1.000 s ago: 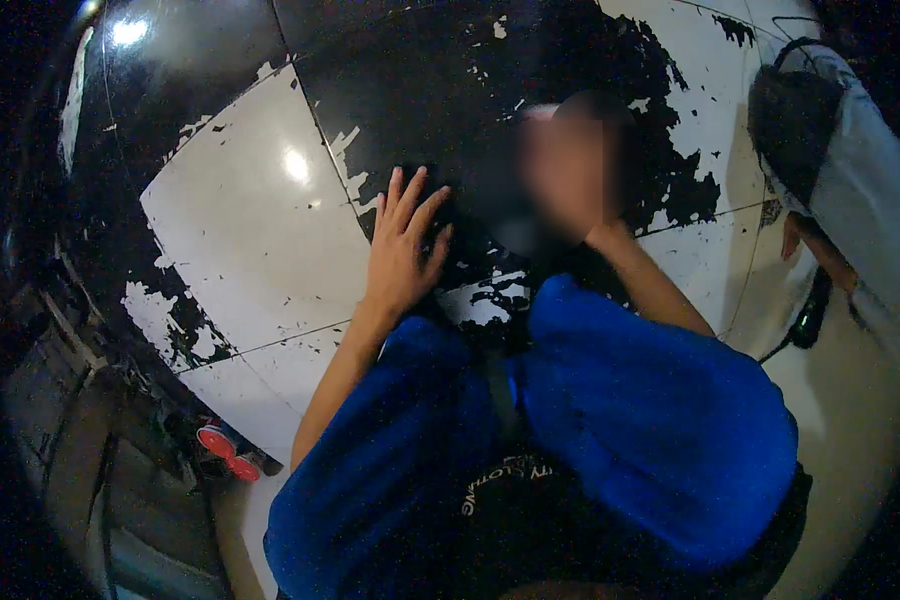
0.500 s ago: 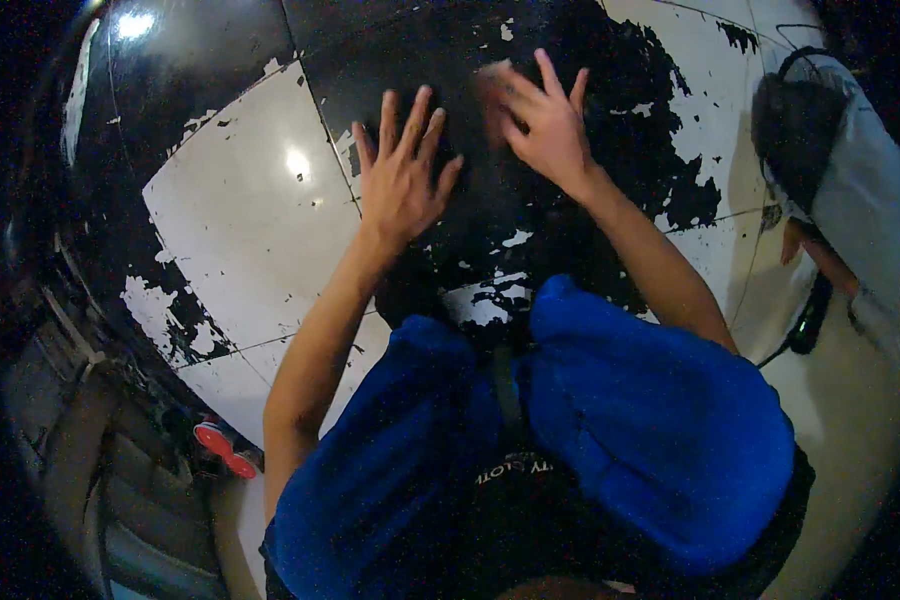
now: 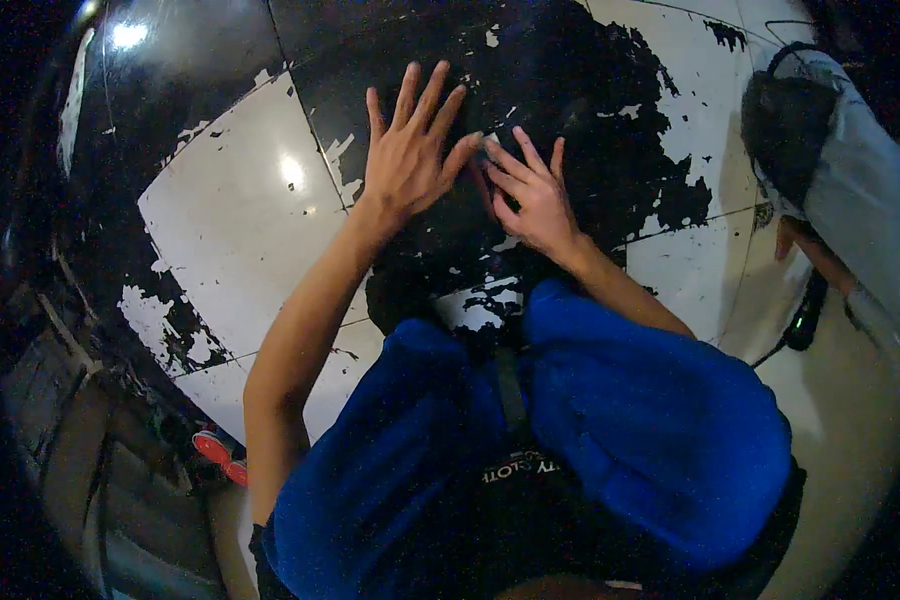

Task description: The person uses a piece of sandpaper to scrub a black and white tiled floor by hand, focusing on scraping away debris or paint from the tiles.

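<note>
Floor [image 3: 675, 275], tiled, carries the work: pale tile under a patchy black layer [image 3: 610, 150] with ragged edges. Left hand [image 3: 405, 165] is palm down on the black area, just right of the large pale tile's [image 3: 235, 235] right edge, fingers spread and apart, holding nothing visible. Right hand [image 3: 540, 200] is beside it, thumb side closed on a narrow pinkish piece [image 3: 484, 188] with a whitish end; outer fingers are raised and spread. Blur hides the piece's exact form. It lies between the two hands, over the black layer, its whitish end near the left thumb; contact with that thumb cannot be told.

Extent, as judged: the large pale tile is mostly bare, with small dark flecks; the strip toward the floor's right side is also largely bare. Black remains between them, under and beyond both hands, and toward the floor's far left corner. Small pale chips break it in places, so a good share looks left.

Change against the frame half a second back: left hand sits a little farther forward; right hand and piece have come nearer the body and closer to the left hand. Coverage of the black layer shows no clear difference.
</note>
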Tool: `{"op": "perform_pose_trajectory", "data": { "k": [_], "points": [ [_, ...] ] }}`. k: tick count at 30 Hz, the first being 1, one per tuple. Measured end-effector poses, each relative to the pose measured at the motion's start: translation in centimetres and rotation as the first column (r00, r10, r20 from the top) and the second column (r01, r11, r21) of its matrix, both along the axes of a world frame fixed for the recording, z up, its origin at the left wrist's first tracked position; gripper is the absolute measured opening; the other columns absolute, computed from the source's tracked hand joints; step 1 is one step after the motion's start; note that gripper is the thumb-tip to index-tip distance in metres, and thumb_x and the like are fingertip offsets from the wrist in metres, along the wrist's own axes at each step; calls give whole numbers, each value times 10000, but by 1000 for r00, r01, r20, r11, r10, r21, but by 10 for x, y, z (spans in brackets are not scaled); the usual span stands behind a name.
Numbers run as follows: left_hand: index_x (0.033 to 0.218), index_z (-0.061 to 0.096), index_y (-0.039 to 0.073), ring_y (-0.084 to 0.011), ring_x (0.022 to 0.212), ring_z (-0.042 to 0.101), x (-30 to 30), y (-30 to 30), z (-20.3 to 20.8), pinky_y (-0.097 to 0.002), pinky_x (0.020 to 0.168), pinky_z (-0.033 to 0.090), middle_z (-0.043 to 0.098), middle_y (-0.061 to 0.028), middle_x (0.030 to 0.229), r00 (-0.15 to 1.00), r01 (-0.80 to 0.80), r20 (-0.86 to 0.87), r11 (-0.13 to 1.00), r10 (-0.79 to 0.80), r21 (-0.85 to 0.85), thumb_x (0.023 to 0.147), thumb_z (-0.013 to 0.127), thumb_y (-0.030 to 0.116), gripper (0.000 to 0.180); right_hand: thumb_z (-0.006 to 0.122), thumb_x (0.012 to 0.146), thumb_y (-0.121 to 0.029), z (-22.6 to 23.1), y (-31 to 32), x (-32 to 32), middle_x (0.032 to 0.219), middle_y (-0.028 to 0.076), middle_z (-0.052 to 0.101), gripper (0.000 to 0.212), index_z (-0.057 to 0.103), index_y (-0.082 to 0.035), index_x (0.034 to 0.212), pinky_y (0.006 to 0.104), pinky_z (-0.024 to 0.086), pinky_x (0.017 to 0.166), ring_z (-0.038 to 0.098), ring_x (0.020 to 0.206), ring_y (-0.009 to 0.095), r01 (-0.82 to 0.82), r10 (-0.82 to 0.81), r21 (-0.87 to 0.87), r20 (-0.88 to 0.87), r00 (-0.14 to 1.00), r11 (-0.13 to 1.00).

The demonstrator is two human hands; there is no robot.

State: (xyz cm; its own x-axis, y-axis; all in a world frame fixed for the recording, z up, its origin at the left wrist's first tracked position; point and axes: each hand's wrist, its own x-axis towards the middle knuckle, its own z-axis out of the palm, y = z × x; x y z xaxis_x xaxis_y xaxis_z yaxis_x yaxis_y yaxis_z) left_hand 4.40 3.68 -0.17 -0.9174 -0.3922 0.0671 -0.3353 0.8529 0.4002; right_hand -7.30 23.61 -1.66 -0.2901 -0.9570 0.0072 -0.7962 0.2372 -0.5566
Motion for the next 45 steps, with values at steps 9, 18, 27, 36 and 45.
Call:
{"op": "perform_pose_trajectory", "data": {
  "k": [9, 18, 27, 36, 45],
  "points": [
    [1542, 502, 289, -388, 1595, 99, -19, -19, -11, -756, 1187, 46, 185, -62, 1733, 997, -54, 44, 997, 57, -60, 1048, 473, 541, 555, 677, 881, -191, 1, -2, -9, 1483, 22, 598, 299, 768, -91, 1147, 804, 17, 1158, 305, 1533, 388, 3, -2, 27, -27, 1000, 1000],
    [1489, 572, 249, -404, 1594, 90, -17, -8, -14, -787, 1164, 55, 198, -73, 1729, 999, 5, 44, 1000, -5, -10, 1033, 524, 503, 523, 647, 926, -250, 10, -34, -7, 1487, 56, 586, 317, 765, -78, 1164, 829, 54, 1133, 295, 1517, 450, 119, -119, 0, -32, 992, 993],
    [1236, 702, 165, -383, 1587, 164, -1, 10, -7, -781, 1170, 93, 297, -103, 1685, 995, -86, -44, 996, 86, 0, 909, 739, 227, 335, 693, 901, -267, 8, -37, -27, 1629, 86, 401, 418, 704, -161, 1305, 844, 47, 1117, 221, 1541, 470, 57, -50, 59, -111, 993, 997],
    [1153, 717, 118, -357, 1574, 229, 25, 16, -26, -733, 1204, 72, 366, -98, 1654, 984, -173, -51, 985, 172, -5, 897, 763, 285, 309, 689, 909, -150, 7, -36, -15, 1689, 241, 194, 506, 652, -229, 1407, 801, 91, 1140, 140, 1563, 484, 143, -138, 47, -85, 987, 989],
    [1150, 724, 103, -381, 1551, 283, 47, 47, -18, -715, 1213, 87, 424, -132, 1615, 992, -73, -89, 989, 85, 129, 864, 739, 217, 309, 646, 860, -125, 14, -78, 9, 1716, 224, 117, 581, 625, -170, 1439, 789, 51, 1161, 50, 1577, 491, -10, 52, 161, -265, 963, 987]
  ]
}}
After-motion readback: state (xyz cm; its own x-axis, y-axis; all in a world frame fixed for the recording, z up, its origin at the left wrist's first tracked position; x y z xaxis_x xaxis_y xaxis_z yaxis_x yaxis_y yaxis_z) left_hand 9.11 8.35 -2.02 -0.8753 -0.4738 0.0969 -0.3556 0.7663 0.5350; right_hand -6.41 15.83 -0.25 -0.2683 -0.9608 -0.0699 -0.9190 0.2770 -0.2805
